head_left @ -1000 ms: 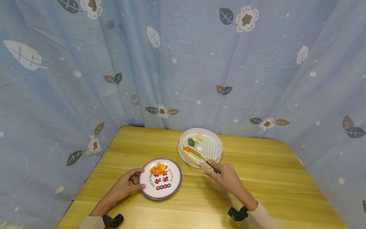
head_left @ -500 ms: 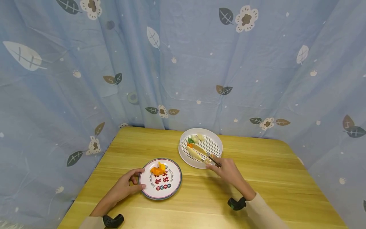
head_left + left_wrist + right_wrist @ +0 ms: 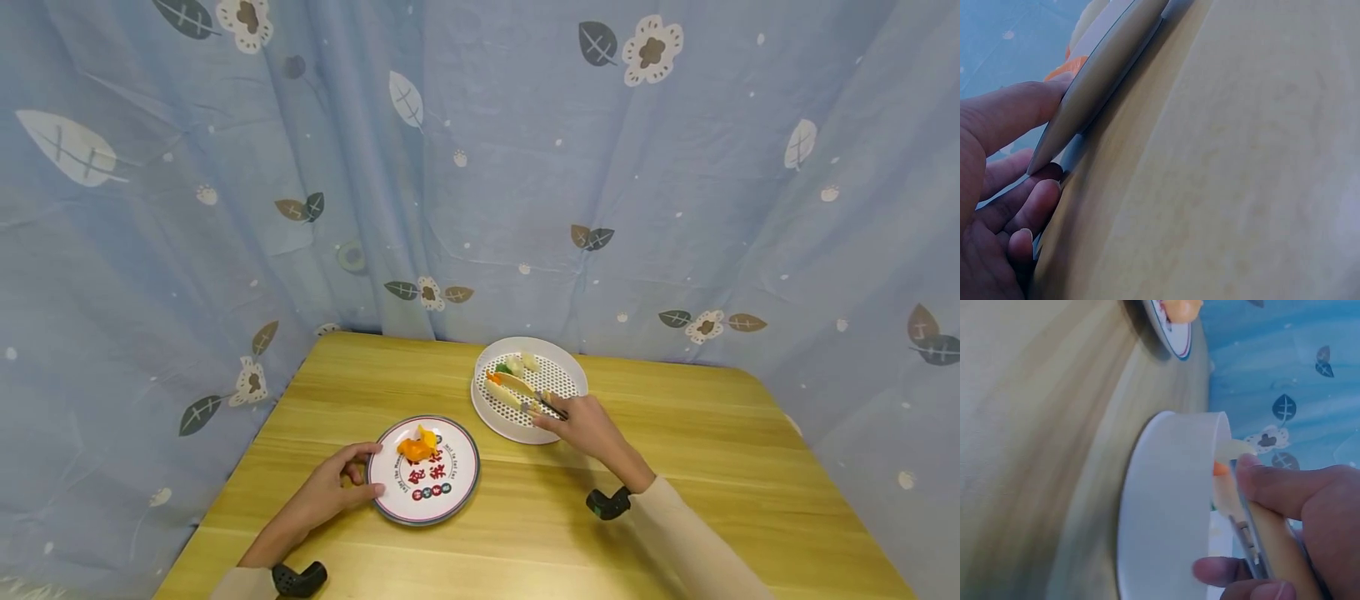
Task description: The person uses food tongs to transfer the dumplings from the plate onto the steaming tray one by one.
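My right hand (image 3: 592, 429) grips a pair of tongs (image 3: 516, 384) with pale, broad jaws, reaching over the near rim of a white round basket (image 3: 557, 385) with a perforated bottom. The jaw ends stand at a small orange piece (image 3: 492, 377) near the basket's left wall. Behind it lie a partly hidden green piece (image 3: 503, 367) and two pale pieces (image 3: 522, 363). My left hand (image 3: 330, 483) holds the left rim of a white plate (image 3: 459, 492) with red lettering; in the left wrist view, fingers (image 3: 1038, 203) curl at its underside. An orange piece (image 3: 416, 450) and a yellow piece (image 3: 427, 437) rest on the plate.
Plate and basket stand on a wood-grain table (image 3: 712, 467), the basket farther back and to the right. A blue patterned curtain (image 3: 525, 167) hangs behind the table and along its sides. Each wrist wears a black device (image 3: 609, 504).
My right hand has moved forward and slightly left, farther over the basket's rim. The orange piece in the basket has shifted back toward the green one. My left hand stays at the plate.
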`<action>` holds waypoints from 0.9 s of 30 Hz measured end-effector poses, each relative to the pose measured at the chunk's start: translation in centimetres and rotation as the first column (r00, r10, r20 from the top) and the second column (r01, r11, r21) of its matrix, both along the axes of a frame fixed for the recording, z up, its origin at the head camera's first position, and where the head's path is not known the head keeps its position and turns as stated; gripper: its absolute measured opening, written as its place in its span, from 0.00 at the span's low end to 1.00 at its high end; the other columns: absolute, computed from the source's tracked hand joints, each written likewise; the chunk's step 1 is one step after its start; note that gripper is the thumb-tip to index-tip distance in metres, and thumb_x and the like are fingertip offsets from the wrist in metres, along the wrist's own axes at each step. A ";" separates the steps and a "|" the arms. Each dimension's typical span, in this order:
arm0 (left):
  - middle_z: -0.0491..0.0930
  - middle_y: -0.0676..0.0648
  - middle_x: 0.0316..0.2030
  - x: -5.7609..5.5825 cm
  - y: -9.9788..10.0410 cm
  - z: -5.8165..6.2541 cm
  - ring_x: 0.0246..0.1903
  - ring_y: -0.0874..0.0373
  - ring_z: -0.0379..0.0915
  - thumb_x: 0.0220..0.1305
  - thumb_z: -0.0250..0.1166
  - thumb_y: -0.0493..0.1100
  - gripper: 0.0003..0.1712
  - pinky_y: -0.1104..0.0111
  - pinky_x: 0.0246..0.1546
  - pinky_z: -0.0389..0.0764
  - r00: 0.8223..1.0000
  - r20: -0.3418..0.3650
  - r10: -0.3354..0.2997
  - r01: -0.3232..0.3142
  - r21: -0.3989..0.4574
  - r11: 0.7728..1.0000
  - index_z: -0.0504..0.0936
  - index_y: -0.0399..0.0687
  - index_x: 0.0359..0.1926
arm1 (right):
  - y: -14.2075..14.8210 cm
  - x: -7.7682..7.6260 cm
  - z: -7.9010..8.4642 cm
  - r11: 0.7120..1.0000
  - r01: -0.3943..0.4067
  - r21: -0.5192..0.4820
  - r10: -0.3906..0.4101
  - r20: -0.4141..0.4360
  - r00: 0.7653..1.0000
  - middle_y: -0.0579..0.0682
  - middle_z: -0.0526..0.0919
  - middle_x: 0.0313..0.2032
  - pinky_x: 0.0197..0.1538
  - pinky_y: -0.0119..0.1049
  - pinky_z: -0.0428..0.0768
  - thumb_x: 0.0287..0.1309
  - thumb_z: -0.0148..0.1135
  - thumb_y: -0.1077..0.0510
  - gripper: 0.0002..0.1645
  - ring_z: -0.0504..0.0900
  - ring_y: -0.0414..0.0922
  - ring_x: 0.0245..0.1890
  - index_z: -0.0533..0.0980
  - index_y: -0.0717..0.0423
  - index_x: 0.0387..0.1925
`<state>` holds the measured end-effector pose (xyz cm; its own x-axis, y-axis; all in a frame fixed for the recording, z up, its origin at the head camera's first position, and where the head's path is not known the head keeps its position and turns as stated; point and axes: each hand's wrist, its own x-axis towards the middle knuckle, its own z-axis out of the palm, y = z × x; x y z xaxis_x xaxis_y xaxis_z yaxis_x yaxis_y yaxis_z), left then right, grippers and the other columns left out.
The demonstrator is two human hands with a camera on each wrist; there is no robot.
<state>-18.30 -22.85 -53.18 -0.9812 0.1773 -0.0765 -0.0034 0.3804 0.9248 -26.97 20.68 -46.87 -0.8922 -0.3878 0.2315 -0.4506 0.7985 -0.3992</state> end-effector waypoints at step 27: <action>0.73 0.43 0.39 -0.1 -0.1 0.0 0.37 0.52 0.67 0.57 0.80 0.46 0.39 0.67 0.34 0.68 1.000 0.001 -0.006 0.006 -0.008 1.000 0.75 0.48 0.67 | -0.9 -0.5 1.4 0.995 0.058 0.083 -0.070 0.149 0.986 0.50 0.77 0.25 0.33 0.40 0.71 0.61 0.72 0.40 0.38 0.72 0.45 0.27 0.79 0.63 0.62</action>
